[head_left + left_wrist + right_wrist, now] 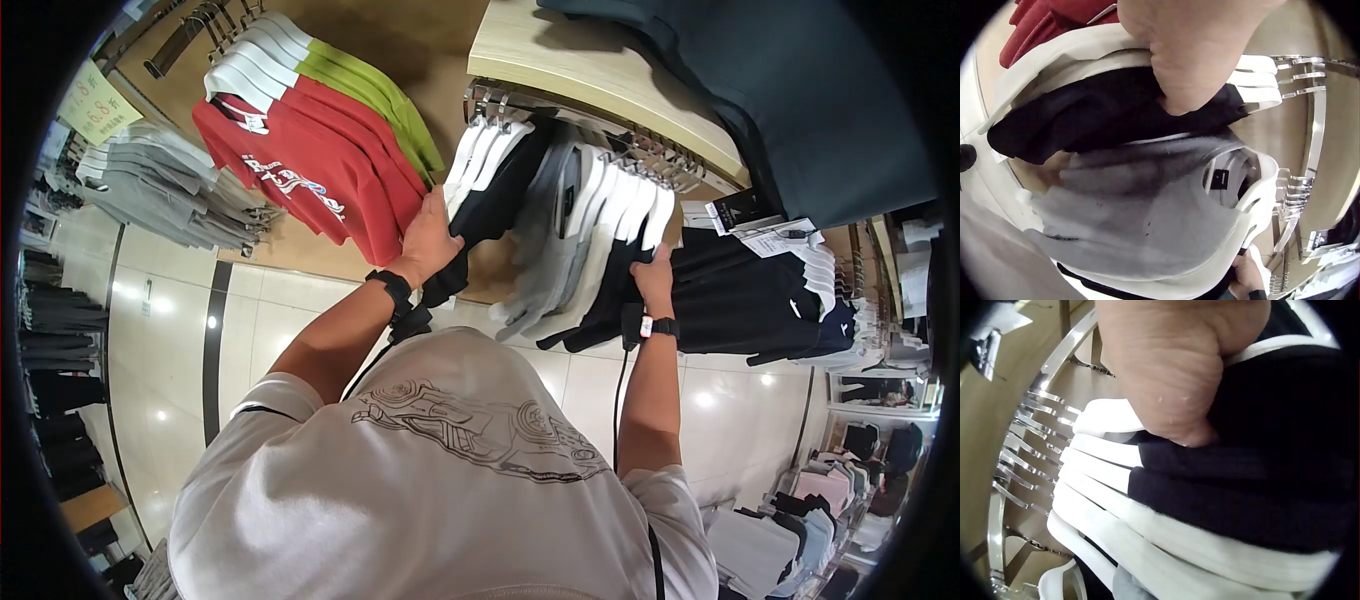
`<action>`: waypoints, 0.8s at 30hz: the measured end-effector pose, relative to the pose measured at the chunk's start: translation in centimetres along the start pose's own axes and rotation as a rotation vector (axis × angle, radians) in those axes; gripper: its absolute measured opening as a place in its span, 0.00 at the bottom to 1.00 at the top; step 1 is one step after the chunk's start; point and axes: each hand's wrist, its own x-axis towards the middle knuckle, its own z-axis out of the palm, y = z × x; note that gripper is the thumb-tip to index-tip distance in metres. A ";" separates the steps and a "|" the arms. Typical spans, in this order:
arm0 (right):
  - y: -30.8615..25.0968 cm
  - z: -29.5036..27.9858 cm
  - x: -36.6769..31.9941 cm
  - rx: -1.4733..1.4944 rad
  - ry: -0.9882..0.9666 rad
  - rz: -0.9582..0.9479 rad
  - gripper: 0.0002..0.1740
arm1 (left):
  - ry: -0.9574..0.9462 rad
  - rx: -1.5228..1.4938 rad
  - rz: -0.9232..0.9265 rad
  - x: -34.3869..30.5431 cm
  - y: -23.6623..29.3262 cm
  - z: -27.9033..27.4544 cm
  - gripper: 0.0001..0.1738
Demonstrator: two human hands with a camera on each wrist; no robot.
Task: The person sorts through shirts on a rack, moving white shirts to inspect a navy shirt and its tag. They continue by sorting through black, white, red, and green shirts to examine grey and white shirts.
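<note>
My left hand (430, 240) grips a small bunch of hanging shirts at the left end of the rail. Its thumb lies over a black shirt (1104, 112) in the left wrist view, with a cream shirt (1054, 56) on the outer side. At the right end of the same rail, my right hand (655, 282) holds a black shirt (1260, 456) near the shoulder, its thumb pressed to the cloth. Between the hands hang grey shirts (1147, 206) and cream ones (1210, 540) on white hangers (1091, 512). Fingers of both hands are partly hidden by cloth.
Red shirts (310, 150) and green shirts (370, 90) hang left of the rail. Above it juts a wooden shelf (600, 60) beside a dark hanging garment (790, 110). More black shirts (740, 300) hang at right. Pale floor tiles (270, 320) lie below.
</note>
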 end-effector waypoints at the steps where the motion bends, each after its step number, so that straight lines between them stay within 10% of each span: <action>1: -0.6 0.4 -0.2 -0.033 -0.017 0.018 0.29 | -0.011 -0.013 -0.008 0.0 0.2 0.0 0.53; 13: -4.9 2.3 -2.8 -0.043 0.013 -0.089 0.34 | -0.171 -0.195 0.035 0.1 0.2 0.6 0.52; 18: -12.1 1.9 -8.0 -0.175 0.501 -0.532 0.24 | -0.223 -0.405 -0.034 1.2 -1.1 0.2 0.41; 21: -16.0 3.6 -10.4 0.302 -0.073 -0.514 0.15 | -0.230 -0.355 -0.040 1.2 -1.0 0.0 0.37; 24: -16.6 9.1 -10.4 0.447 -0.408 -0.385 0.34 | -0.203 -0.327 -0.021 1.1 -1.5 0.9 0.35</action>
